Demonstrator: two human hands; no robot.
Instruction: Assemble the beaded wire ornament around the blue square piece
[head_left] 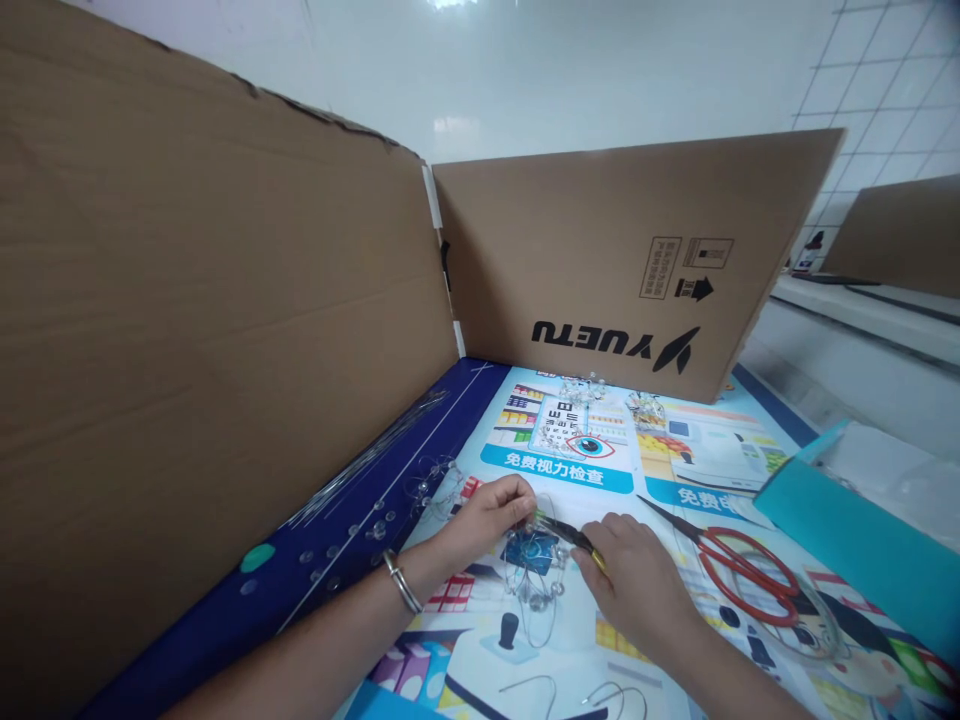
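Note:
Near the middle of the head view, my left hand [491, 515] is closed, thumb and fingertips pinching a beaded wire piece [535, 602]. Thin wire loops and clear beads hang from it over the printed sheet. My right hand [637, 580] wraps round the yellow handle of a pair of pliers [566, 530]. The dark jaws point left and reach the wire at my left fingertips; whether they are clamped on it I cannot tell. Red-handled scissors [750, 578] lie just right of my right hand.
Loose clear beads [379, 528] and straight wires [367, 455] lie on the dark blue strip at left, near a green piece [257, 558]. Beaded clusters [581, 388] sit at the back. Cardboard panels [585, 250] wall the left and back. A teal box [862, 545] stands at right.

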